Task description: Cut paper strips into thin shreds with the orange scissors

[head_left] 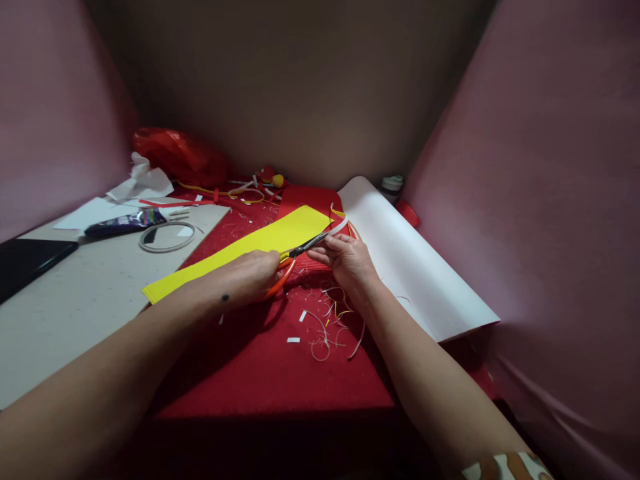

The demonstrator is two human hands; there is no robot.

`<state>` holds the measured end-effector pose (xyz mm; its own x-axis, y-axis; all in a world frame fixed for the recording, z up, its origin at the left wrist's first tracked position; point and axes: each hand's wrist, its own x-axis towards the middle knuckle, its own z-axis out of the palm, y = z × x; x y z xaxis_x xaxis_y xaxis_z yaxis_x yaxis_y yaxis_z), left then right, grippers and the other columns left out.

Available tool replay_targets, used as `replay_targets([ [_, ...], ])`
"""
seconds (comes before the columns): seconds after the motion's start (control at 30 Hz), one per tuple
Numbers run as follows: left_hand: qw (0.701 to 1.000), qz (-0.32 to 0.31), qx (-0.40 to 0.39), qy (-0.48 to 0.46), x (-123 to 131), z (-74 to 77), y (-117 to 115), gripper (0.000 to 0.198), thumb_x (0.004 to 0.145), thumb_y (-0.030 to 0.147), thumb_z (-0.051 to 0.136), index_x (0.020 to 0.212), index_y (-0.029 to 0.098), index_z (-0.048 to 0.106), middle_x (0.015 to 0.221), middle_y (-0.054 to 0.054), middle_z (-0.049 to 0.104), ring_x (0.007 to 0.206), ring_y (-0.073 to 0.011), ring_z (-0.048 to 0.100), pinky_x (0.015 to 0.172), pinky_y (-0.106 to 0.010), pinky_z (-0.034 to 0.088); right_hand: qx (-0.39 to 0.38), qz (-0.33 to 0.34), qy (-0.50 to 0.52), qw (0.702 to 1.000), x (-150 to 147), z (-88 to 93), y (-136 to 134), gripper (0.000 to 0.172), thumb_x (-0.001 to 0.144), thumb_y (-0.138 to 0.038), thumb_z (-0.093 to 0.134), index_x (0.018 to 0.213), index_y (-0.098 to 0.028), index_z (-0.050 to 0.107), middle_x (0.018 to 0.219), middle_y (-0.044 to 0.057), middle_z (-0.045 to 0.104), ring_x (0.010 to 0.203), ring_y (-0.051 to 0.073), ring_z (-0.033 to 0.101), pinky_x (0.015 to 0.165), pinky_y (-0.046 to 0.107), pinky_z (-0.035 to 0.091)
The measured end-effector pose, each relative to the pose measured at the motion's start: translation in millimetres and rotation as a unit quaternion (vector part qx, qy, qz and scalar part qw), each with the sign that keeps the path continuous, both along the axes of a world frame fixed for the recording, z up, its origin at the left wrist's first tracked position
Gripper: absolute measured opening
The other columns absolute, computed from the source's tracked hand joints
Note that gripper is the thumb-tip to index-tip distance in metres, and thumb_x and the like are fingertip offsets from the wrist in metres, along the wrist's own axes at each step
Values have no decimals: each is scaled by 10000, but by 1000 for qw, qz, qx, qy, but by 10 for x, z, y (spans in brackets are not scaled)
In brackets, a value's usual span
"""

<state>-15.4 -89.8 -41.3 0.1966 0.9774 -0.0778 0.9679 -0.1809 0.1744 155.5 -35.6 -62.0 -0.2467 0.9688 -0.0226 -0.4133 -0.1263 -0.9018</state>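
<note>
The left hand (257, 275) is closed round orange-handled scissors (299, 251) by a yellow corrugated sheet (250, 245) while the right hand (350, 259) pinches a slim curled strip (341, 225), with a bowed white sheet (400, 267) just right, paper offcuts (293, 340) nearer and a red plastic bag (175, 153) farther left.

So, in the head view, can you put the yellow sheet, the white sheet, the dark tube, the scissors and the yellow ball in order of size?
1. White sheet
2. Yellow sheet, partly covered
3. Dark tube and scissors: unsure, a hand hides part of the scissors
4. Yellow ball
</note>
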Motion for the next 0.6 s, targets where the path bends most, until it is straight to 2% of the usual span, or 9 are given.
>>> replay_targets([
  [0.23, 1000, 24, -17, 7, -4, -16, 18, 290, 791, 423, 379, 747, 185, 539, 625, -47, 545, 520, -126, 447, 522, -264, 317, -5, -4, -12, 1000, -5, 37, -29, 51, 720, -140, 531, 685, -169, 508, 671, 52, 659, 699, 176, 666, 778, 356, 547],
  [0.4, 998, -8, -39, 41, 12, 43, -35, 260, 794, 404, 358, 726, 188, 484, 700, -78, 557, 508, -131, 408, 506, -284, 317, -2, 0, -10, 1000, 3, 44, -37, 78, 716, -150, 546, 660, -182, 503, 667, 50, 658, 685, 174, 663, 781, 366, 548],
  [0.5, 999, -26, -34, 28, 11, 67, -55, 263, 813, 403, 322, 773, 188, 469, 718, -94, 560, 525, -142, 424, 510, -286, 327, 6, 3, -15, 1000, 5, 49, -44, 67, 712, -153, 544, 665, -184, 508, 676, 49, 663, 714, 182, 664, 785, 378, 548],
  [0.6, 999, -14, -36, 22, 17, 78, -53, 263, 819, 389, 320, 857, 170, 463, 813, -129, 582, 610, -169, 489, 544, -287, 356, 12, 17, -14, 1000, -2, 54, -55, 62, 712, -152, 538, 663, -180, 510, 705, 58, 676, 741, 184, 667, 788, 378, 547],
])
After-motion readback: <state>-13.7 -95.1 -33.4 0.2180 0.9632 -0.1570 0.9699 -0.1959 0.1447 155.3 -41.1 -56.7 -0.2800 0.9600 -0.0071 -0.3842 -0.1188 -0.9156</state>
